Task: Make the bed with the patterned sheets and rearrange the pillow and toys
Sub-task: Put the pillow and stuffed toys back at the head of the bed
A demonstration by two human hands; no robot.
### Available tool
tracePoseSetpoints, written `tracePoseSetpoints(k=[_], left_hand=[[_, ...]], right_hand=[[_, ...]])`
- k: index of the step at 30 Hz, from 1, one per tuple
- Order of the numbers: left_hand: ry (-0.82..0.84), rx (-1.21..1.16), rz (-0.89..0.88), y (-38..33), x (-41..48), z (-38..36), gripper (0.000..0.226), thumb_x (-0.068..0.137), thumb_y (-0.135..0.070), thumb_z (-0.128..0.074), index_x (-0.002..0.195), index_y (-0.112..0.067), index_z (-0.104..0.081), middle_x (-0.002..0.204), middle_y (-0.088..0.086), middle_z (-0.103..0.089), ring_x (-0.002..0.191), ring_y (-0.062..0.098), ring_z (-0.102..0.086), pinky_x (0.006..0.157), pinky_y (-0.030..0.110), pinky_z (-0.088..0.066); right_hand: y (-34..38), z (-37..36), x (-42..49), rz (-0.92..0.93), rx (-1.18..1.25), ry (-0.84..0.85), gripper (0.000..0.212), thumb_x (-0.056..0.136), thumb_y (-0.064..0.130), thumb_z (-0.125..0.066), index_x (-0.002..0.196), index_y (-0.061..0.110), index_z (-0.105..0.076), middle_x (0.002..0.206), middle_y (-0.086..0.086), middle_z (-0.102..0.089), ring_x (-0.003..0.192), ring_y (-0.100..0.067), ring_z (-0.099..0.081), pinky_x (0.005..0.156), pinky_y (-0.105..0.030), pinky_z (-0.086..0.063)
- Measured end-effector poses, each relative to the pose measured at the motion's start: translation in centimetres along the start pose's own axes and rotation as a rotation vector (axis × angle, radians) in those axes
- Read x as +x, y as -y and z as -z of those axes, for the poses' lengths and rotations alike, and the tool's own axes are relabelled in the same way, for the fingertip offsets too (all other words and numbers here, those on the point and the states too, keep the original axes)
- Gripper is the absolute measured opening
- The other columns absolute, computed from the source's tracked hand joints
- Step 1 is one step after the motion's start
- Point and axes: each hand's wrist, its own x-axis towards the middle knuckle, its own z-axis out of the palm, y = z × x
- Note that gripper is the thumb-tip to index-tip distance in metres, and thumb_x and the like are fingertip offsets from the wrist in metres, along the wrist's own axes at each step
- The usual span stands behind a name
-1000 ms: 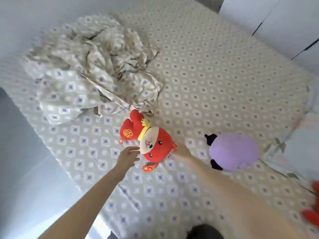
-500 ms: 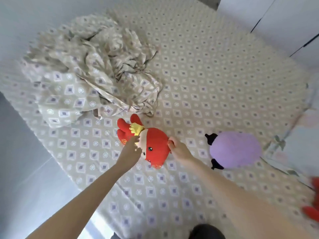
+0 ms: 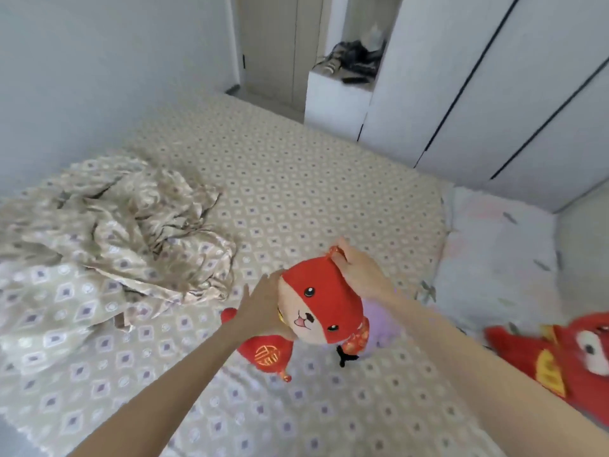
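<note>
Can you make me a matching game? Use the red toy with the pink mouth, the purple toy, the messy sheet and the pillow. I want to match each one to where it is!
Things
1. red toy with the pink mouth
2. purple toy
3. messy sheet
4. pillow

Places
A. bunched up on the left side of the bed
B. lying along the right side of the bed
C. held up between the left hand and the right hand
D. mostly hidden behind another toy

Pairs: 1-C, 2-D, 3-A, 4-B

Three plush toys (image 3: 321, 305), one pillow (image 3: 494, 258), one crumpled sheet (image 3: 115, 232).
</note>
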Motion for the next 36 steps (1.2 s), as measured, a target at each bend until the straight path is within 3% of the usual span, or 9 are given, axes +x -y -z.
tracePoseSetpoints(k=[3, 5, 8, 11, 15, 20, 24, 32, 36], left_hand=[[0.042, -0.061, -0.062, -4.9, 1.2, 1.5, 0.124, 0.042, -0.057, -0.082, 0.14, -0.039, -0.009, 0.121, -0.024, -0.048, 0.128, 0.013, -0.04, 0.109, 0.063, 0.006], [0.052, -0.023, -0.121, -8.1, 2.0, 2.2, 0.109, 0.043, -0.058, -0.079, 0.136, -0.04, -0.025, 0.113, -0.026, -0.052, 0.117, 0.007, -0.046, 0.112, 0.062, -0.013], [0.021, -0.039, -0.186, -12.2, 3.3, 3.0, 0.077, 0.043, -0.052, -0.081, 0.111, -0.047, -0.043, 0.095, -0.029, -0.057, 0.097, 0.003, -0.059, 0.085, 0.029, -0.047], [0.076, -0.149, -0.232, -15.3, 3.9, 3.2, 0.07, 0.046, -0.04, -0.086, 0.103, -0.047, -0.047, 0.091, -0.03, -0.061, 0.088, -0.007, -0.058, 0.068, 0.014, -0.043], [0.128, -0.223, -0.238, -18.5, 4.8, 2.8, 0.065, 0.046, -0.034, -0.086, 0.104, -0.043, -0.058, 0.094, -0.022, -0.068, 0.09, -0.004, -0.063, 0.073, 0.018, -0.051], [0.217, -0.134, -0.267, -22.1, 6.2, 0.6, 0.054, 0.054, -0.026, -0.086, 0.101, -0.039, -0.062, 0.091, -0.017, -0.07, 0.086, -0.001, -0.065, 0.069, 0.016, -0.052], [0.164, -0.06, -0.284, -25.1, 7.8, -2.6, 0.056, 0.075, -0.027, -0.077, 0.125, -0.013, -0.054, 0.121, 0.002, -0.06, 0.109, 0.019, -0.058, 0.088, 0.032, -0.049], [0.276, -0.135, -0.192, -28.4, 11.4, -7.4, 0.04, 0.093, -0.019, -0.055, 0.133, -0.019, -0.049, 0.14, 0.001, -0.045, 0.123, 0.018, -0.049, 0.099, 0.028, -0.038], [0.282, -0.208, -0.159, -30.0, 13.2, -9.7, 0.036, 0.094, -0.018, -0.054, 0.129, -0.021, -0.051, 0.138, -0.003, -0.047, 0.111, 0.013, -0.053, 0.083, 0.023, -0.044]], right_hand=[[-0.5, 4.7, -1.6, -0.025, 0.119, -0.166, 0.017, 0.1, 0.038, -0.034, 0.091, 0.035, -0.047, 0.08, 0.008, -0.062, 0.072, -0.005, -0.058, 0.063, -0.026, -0.039], [-1.1, 7.5, -2.8, -0.036, 0.181, -0.264, 0.015, 0.1, 0.038, -0.037, 0.09, 0.036, -0.049, 0.082, 0.013, -0.062, 0.075, 0.0, -0.057, 0.066, -0.025, -0.038], [-2.4, 10.8, -4.2, -0.073, 0.418, -0.381, 0.003, 0.095, 0.041, -0.05, 0.094, 0.043, -0.047, 0.095, 0.019, -0.062, 0.084, 0.003, -0.058, 0.067, -0.021, -0.04], [-4.2, 13.2, -5.8, -0.187, 0.589, -0.318, 0.055, 0.08, 0.06, -0.062, 0.122, 0.045, -0.03, 0.119, 0.005, -0.05, 0.095, -0.004, -0.056, 0.073, -0.022, -0.045], [-7.0, 14.9, -7.8, -0.277, 0.512, -0.174, 0.115, 0.041, 0.075, -0.078, 0.137, 0.049, -0.02, 0.126, 0.008, -0.05, 0.107, -0.014, -0.059, 0.094, -0.037, -0.049], [-10.8, 15.8, -10.1, -0.268, 0.563, -0.224, 0.101, 0.045, 0.05, -0.091, 0.127, 0.043, -0.033, 0.114, 0.012, -0.057, 0.098, -0.007, -0.062, 0.077, -0.025, -0.053], [-14.8, 16.1, -12.1, -0.36, 0.578, -0.448, 0.092, 0.051, 0.042, -0.09, 0.122, 0.038, -0.032, 0.119, 0.004, -0.054, 0.098, -0.011, -0.06, 0.075, -0.028, -0.052], [-26.5, 14.0, -16.7, -0.799, 0.035, -0.66, 0.096, 0.062, 0.053, -0.079, 0.135, 0.029, -0.022, 0.136, -0.01, -0.033, 0.123, -0.033, -0.044, 0.086, -0.045, -0.05], [-31.1, 11.8, -17.1, -0.886, -0.127, -0.674, 0.098, 0.066, 0.053, -0.075, 0.142, 0.025, -0.019, 0.135, -0.014, -0.032, 0.125, -0.034, -0.038, 0.082, -0.042, -0.051]])
